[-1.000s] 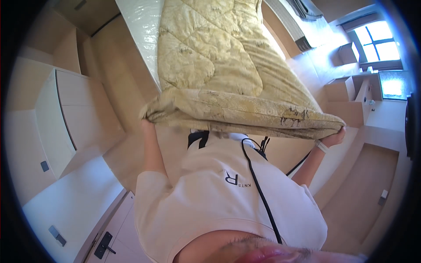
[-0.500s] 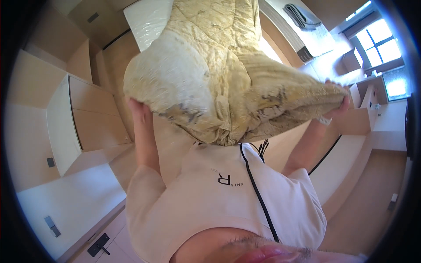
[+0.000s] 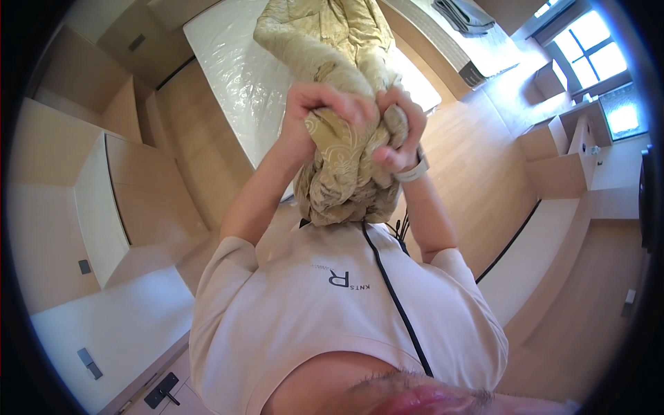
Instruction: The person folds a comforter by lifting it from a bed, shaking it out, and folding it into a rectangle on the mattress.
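A yellowish, patterned quilt (image 3: 325, 34) stretches from the far mattress toward my chest, its near end bunched into a thick roll. My left hand (image 3: 325, 107) is closed around the left side of the bunch, a fold bulging out below the fingers. Close beside it, my right hand (image 3: 403, 131), with a pale band on the wrist, grips the right side of the gathered cloth. Below both hands the loose end hangs in crumpled folds in front of my shirt. The quilt hides the middle of the mattress.
A mattress in shiny clear plastic (image 3: 232, 62) lies under the quilt. To its right is a second mattress (image 3: 443, 41) with a folded grey cloth (image 3: 462, 16) on it. A cabinet (image 3: 149, 187) stands at left, a wooden box (image 3: 551, 79) near the window. A black cord (image 3: 394, 290) runs down my shirt.
My hands have come inward from wide apart to almost touching. The quilt's spread near end has been gathered into a narrow bunch, uncovering more of the plastic-covered mattress.
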Available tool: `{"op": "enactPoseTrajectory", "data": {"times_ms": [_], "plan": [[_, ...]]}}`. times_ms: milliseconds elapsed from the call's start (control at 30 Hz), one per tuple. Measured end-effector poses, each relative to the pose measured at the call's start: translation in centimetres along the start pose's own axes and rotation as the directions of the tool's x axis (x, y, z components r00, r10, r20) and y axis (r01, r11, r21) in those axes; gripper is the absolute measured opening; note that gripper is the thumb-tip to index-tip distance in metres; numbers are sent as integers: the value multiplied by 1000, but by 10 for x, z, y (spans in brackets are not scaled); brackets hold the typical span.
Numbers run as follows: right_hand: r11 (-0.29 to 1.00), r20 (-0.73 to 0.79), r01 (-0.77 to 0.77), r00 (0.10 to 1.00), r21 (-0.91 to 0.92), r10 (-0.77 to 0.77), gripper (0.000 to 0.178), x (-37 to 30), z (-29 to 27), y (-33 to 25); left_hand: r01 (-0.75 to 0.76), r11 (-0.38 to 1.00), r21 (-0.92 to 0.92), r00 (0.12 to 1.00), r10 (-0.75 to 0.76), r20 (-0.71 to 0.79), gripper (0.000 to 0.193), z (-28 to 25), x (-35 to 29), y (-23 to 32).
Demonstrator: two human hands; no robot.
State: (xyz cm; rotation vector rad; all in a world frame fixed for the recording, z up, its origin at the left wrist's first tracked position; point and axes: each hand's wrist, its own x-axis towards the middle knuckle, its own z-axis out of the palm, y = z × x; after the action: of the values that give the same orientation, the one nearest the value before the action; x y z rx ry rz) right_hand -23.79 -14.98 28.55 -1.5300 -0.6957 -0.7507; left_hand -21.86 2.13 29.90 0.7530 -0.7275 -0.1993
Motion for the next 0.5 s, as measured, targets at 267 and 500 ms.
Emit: {"op": "enactPoseTrajectory", "data": {"times_ms": [267, 500], "plan": [[989, 56, -121, 992, 85, 117, 79, -21, 41, 28, -83, 984, 158, 986, 104, -133, 23, -25, -33, -28], [942, 357, -34, 920, -333, 160, 41, -31, 74, 73, -37, 841, 540, 723, 396, -567, 16, -54, -65, -23]]}}
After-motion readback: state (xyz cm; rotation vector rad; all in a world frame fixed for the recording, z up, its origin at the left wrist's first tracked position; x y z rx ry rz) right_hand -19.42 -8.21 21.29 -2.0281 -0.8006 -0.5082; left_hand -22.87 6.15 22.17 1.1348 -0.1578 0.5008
